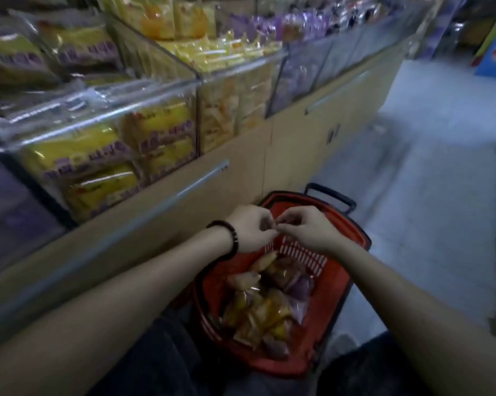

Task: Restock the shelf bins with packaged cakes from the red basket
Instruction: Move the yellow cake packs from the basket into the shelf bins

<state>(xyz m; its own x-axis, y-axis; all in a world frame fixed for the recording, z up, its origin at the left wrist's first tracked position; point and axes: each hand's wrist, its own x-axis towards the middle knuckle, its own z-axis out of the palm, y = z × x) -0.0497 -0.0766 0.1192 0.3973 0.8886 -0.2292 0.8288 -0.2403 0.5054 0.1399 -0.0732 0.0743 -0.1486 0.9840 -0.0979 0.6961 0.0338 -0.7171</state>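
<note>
Your left hand [252,227], a dark bead bracelet [229,235] on its wrist, and your right hand [306,230] meet fingertip to fingertip, fingers curled. Blur hides whether they pinch anything. They hover over the far end of the red basket [334,295], which holds packaged cakes [264,307] in yellow, orange and purple wrappers. To your left, clear shelf bins [103,144] hold yellow packets.

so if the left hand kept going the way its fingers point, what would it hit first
The right hand: the left hand points straight at its fingertips above the red basket, seemingly touching, though blur hides the contact.
</note>
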